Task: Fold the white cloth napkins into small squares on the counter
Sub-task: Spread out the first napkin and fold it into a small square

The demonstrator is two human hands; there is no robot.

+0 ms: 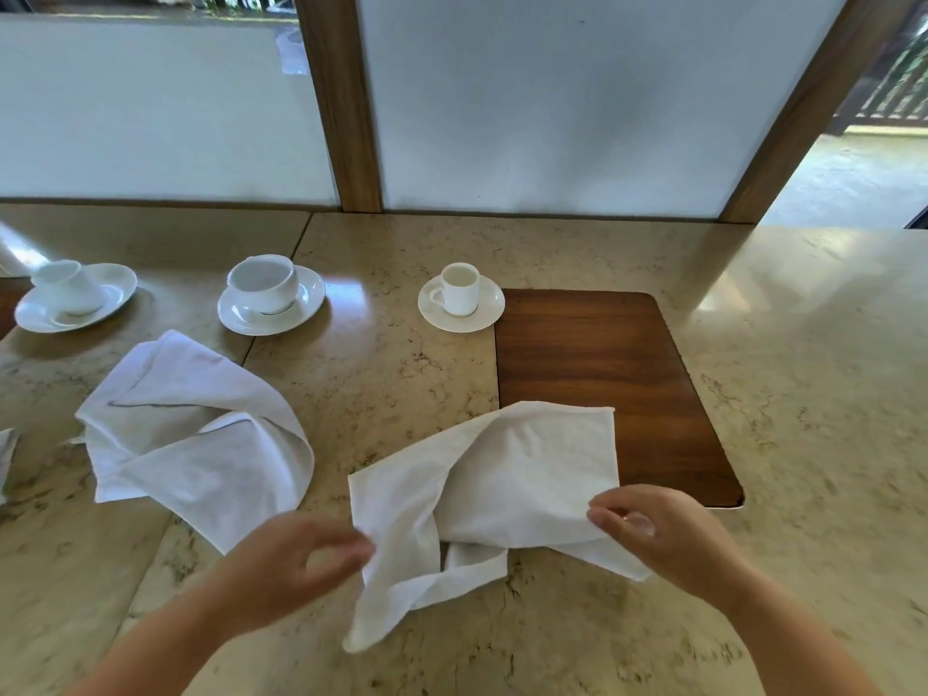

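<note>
A white cloth napkin [507, 479] lies rumpled on the beige stone counter [401, 384], its far corner overlapping a dark wooden inset. My left hand [296, 565] pinches its left edge between thumb and fingers. My right hand [663, 535] pinches its right edge near the front. The lower part of the cloth hangs in loose twisted folds between my hands. A second white napkin [196, 434] lies crumpled to the left, apart from both hands.
Three white cups on saucers stand along the back: one tipped at far left [75, 296], a round one [268, 298], a small one [459, 296]. The wooden inset [602, 374] sits at centre right. Wall panels and wooden posts rise behind the counter.
</note>
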